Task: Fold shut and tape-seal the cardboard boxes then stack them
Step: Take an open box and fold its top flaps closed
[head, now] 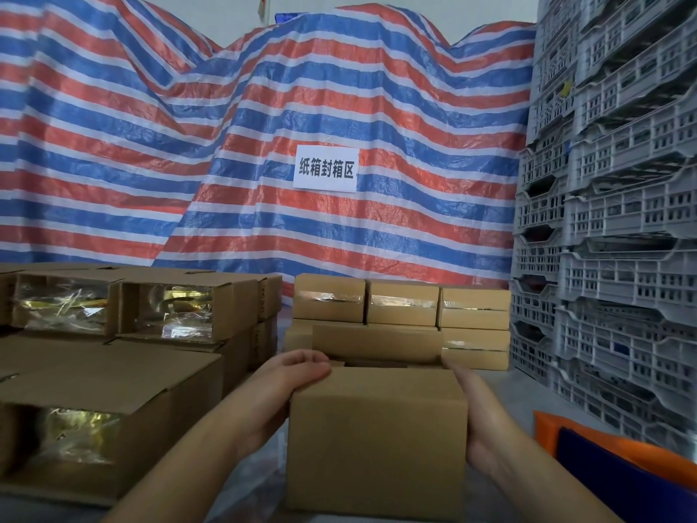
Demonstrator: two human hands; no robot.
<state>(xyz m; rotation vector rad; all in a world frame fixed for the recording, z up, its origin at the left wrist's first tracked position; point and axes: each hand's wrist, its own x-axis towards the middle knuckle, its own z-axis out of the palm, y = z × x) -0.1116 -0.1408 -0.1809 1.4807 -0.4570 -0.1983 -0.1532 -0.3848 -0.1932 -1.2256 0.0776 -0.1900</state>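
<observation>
White sign (325, 168), "纸箱封箱区"

Matt brown cardboard box (377, 439), glossy woven plastic tarp (264, 107), grey plastic crates (622, 183).

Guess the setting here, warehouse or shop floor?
Likely a warehouse packing area: stacked grey plastic crates, a pile of taped cardboard boxes, and a printed sign on the striped tarp marking a carton-sealing zone.
</observation>
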